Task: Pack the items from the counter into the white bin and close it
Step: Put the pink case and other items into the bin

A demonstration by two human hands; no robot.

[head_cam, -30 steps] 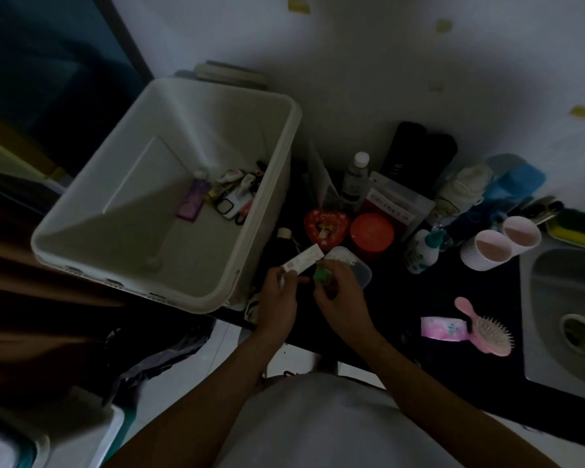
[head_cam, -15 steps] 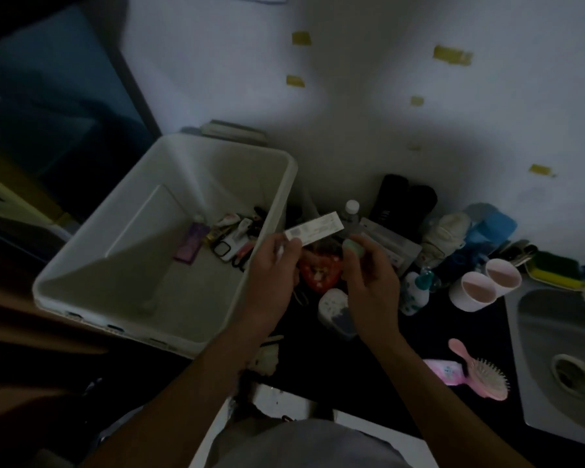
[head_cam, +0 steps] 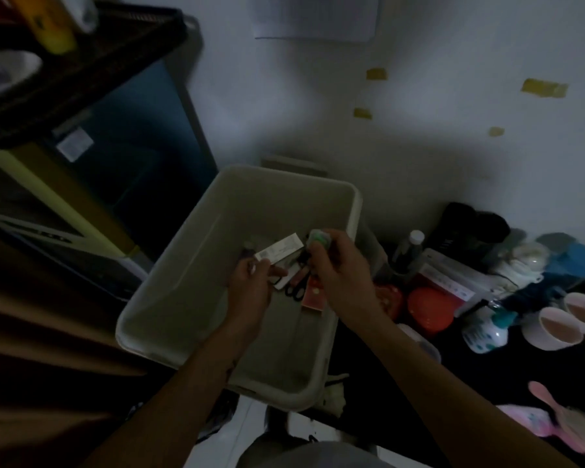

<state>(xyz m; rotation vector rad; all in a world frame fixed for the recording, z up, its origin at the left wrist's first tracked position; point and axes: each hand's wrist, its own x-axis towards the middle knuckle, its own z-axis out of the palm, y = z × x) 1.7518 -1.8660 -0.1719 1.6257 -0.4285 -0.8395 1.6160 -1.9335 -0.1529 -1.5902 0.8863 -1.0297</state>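
Now the wide white plastic bin (head_cam: 156, 298) fills the middle of the view. It stands open, with both hands above its inside. A second ago those hands were low at the edge of the black desk (head_cam: 487, 376), outside the bin's right wall, and half a second ago they had risen only to its rim. So two more items have crossed from desk to bin, and I judge that dropping them is the step in hand. Much is left: an orange round lidded tub (head_cam: 426, 310), two pink-lined white cups (head_cam: 559, 327), a pink hairbrush (head_cam: 554, 413) and several bottles are on the desk, so closing is far off. A flat pale slab (head_cam: 294, 163) behind the bin may be its lid; I cannot tell.

The left hand (head_cam: 250, 292) reaches in over the near rim, forearm angled up and to the right. Its grip is narrow on a small white rectangular box (head_cam: 277, 253), pinched at one end so the box sticks out to the right. The right hand (head_cam: 341, 275) comes across the bin's right wall with fingers curled, its grip tight on a small pale green round thing (head_cam: 320, 238) at the fingertips. The two items nearly touch, above the black-handled scissors (head_cam: 296, 292) and red card (head_cam: 313, 297) lying on the bin floor.
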